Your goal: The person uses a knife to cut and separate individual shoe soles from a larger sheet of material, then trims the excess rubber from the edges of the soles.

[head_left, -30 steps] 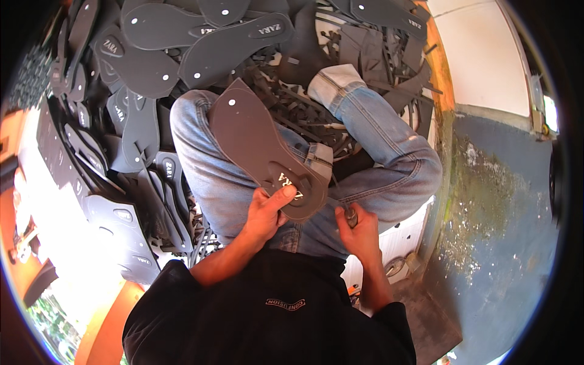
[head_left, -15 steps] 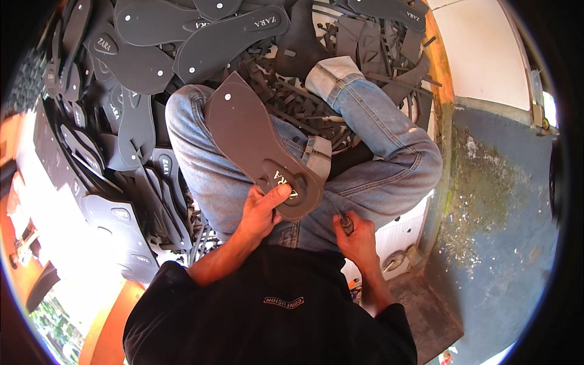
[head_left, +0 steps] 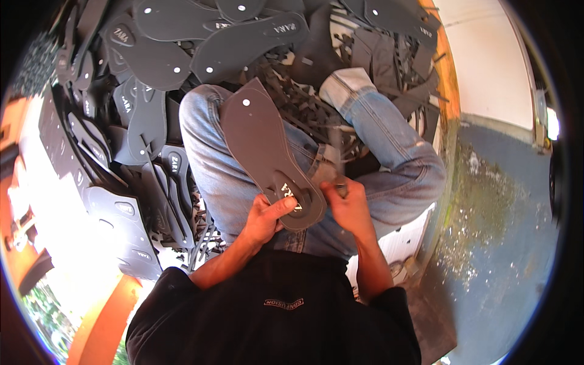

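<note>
A dark grey foam sandal sole (head_left: 255, 137) lies slantwise over my lap, its toe part pointing up and to the left. My left hand (head_left: 266, 218) grips its heel end, the thumb pressed on the raised oval pad with pale lettering. Beside the heel's right edge, my right hand (head_left: 345, 204) is closed round a small hand tool (head_left: 342, 187) with a dark rounded handle. The tool's working end is blurred, so its kind is unclear. Whether it touches the sole I cannot tell.
Several similar dark soles (head_left: 161, 55) are heaped at the far left and along the left side. Dark foam offcuts (head_left: 292, 115) litter the area beyond my crossed legs (head_left: 389, 146). An orange-brown edge (head_left: 449, 79) borders a stained blue-grey floor (head_left: 493, 201) on the right.
My right hand has moved up and inward with the tool, closer to the sole's edge. My left hand still grips the heel; the whole view has shifted slightly.
</note>
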A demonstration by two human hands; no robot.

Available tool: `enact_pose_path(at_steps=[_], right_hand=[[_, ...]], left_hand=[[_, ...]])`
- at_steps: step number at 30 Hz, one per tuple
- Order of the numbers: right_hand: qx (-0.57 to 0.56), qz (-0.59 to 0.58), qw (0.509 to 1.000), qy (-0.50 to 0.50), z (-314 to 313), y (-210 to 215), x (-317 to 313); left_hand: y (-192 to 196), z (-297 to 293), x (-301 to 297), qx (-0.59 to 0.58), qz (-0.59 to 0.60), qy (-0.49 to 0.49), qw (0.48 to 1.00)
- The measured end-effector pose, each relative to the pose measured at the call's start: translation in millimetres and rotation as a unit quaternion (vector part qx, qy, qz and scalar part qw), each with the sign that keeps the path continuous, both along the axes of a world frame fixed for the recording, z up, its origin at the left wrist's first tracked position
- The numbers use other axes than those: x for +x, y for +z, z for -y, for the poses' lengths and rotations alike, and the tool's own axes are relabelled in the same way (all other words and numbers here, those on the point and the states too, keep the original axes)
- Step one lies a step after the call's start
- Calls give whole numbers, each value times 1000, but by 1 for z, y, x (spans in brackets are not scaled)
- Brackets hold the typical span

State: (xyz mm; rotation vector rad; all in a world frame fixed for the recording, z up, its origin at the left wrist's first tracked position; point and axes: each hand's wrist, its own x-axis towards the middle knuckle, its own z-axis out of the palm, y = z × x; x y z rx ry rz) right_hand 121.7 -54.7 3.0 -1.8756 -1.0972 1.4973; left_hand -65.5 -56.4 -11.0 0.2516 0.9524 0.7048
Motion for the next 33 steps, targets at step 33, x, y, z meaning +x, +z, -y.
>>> enact_pose_path(at_steps=[33], right_hand=[[73,201,976,49,27,8,-7]], left_hand=[[36,-113,-24,112,-177,-215,954]])
